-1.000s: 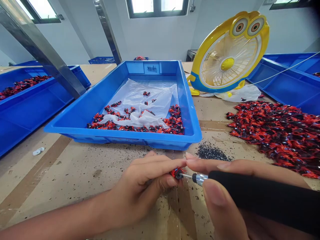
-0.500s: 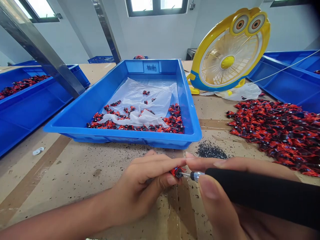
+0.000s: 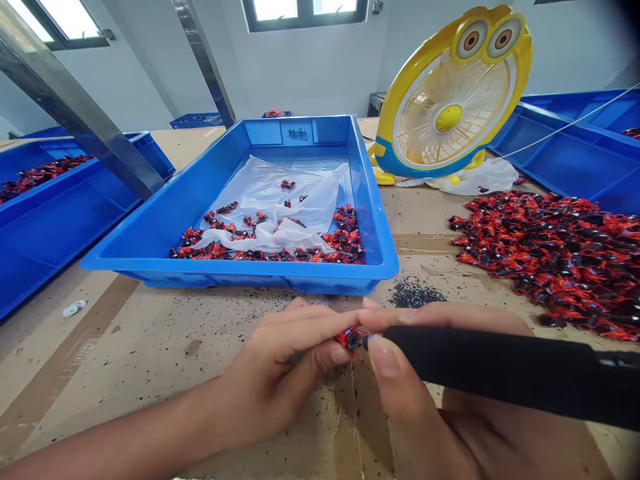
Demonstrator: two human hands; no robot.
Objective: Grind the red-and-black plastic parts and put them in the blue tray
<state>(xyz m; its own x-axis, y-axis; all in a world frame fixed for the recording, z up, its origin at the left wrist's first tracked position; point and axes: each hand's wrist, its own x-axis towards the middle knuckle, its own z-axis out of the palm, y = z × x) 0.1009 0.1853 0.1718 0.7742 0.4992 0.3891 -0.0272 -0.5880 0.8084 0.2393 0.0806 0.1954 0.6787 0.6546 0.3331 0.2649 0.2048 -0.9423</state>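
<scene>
In the head view, my left hand (image 3: 287, 363) pinches a small red-and-black part (image 3: 351, 339) between thumb and fingers, its round dark opening facing right. My right hand (image 3: 415, 393) grips a pen-shaped tool with a thick black handle (image 3: 480, 360), its thumb below and fingers along the top. The tool's dark tip lies right at the part's opening; whether it is inside, I cannot tell. The fingertips of both hands meet just above the part. Beyond them stands a blue tray (image 3: 240, 269) holding similar parts and a white plastic sheet (image 3: 295, 177).
A large pile of red-and-black parts (image 3: 550, 257) lies on the right. Black shavings (image 3: 415, 293) dot the brown tabletop (image 3: 150, 353). A yellow fan (image 3: 450, 120) stands behind, with more blue trays (image 3: 65, 220) at both sides. A metal post (image 3: 85, 107) rises on the left.
The black handle has shifted left and lies closer to level. Its silver collar and thin metal shaft, visible before, no longer show. My left hand keeps its pinch on the part.
</scene>
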